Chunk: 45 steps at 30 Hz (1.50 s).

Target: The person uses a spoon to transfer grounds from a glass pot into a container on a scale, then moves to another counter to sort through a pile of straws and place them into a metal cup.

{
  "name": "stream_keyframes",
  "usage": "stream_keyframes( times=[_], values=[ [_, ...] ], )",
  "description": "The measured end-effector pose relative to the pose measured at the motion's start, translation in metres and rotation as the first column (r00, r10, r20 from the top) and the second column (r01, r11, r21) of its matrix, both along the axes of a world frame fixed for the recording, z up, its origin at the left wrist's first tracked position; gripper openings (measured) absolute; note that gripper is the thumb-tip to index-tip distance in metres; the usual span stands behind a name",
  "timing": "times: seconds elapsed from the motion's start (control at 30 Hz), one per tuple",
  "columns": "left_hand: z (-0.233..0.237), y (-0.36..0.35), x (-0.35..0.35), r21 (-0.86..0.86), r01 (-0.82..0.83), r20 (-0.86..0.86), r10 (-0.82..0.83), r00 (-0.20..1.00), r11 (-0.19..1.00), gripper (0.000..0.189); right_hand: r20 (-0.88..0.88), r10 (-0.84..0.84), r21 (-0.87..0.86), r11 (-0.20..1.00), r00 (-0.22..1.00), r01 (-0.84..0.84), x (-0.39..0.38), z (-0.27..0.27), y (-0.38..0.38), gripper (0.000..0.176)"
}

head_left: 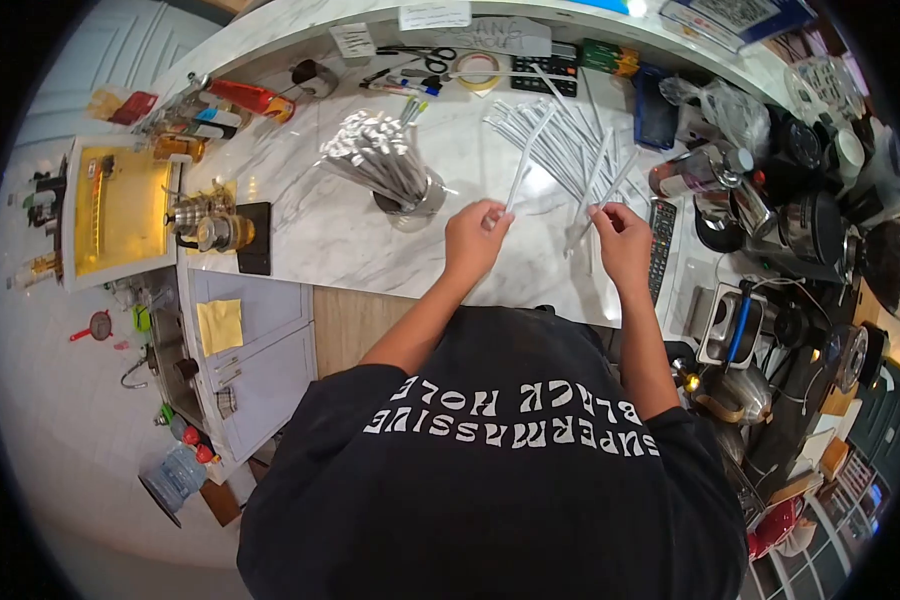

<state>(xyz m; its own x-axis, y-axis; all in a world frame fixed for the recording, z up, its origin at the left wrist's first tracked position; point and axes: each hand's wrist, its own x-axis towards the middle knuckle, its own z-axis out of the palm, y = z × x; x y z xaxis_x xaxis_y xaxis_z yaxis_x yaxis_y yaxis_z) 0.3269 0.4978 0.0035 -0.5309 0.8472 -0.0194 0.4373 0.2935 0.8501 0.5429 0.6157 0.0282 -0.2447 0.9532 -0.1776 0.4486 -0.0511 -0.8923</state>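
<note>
My left hand (475, 242) is closed around the lower end of a long, pale wrapped straw (530, 158), which slants up over the counter. To its right, my right hand (625, 242) pinches another wrapped straw (599, 172) between thumb and fingertips. Beyond both hands lies a loose, fanned-out pile of wrapped straws (532, 135) on the white marbled counter (360, 245). Left of my left hand stands a clear container (425, 207), packed with upright straws (375, 160) whose white tips point away from me.
A remote control (660, 245) lies beside my right hand. Scissors (437, 62), a tape roll (478, 70) and a calculator (543, 75) sit at the back. Bottles (250, 98) stand at left, near a black scale (255, 238). Appliances and jugs (808, 232) crowd the right.
</note>
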Motion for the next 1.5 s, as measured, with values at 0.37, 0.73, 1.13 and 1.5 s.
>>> stream_keyframes(
  times=[0.37, 0.73, 1.13, 1.5],
  values=[
    [0.037, -0.125, -0.086, 0.109, -0.231, 0.026, 0.229, 0.973, 0.967, 0.017, -0.118, 0.308, 0.448, 0.865, 0.944, -0.226, -0.152, 0.109, -0.056, 0.012],
    [0.06, -0.122, -0.157, 0.272, -0.222, 0.046, 0.218, 0.975, 0.936, 0.017, 0.025, 0.207, 0.331, 0.921, 0.978, -0.203, -0.215, 0.021, -0.091, 0.032],
    [0.046, -0.074, -0.172, 0.233, -0.039, -0.14, 0.074, 0.987, 0.972, 0.04, 0.082, 0.012, 0.082, 0.996, 0.997, -0.019, -0.168, 0.012, -0.101, 0.032],
    [0.03, -0.102, -0.149, 0.142, -0.154, -0.093, 0.168, 0.981, 0.978, 0.041, 0.075, -0.104, 0.047, 0.994, 0.992, 0.101, -0.104, -0.011, -0.065, 0.033]
  ],
)
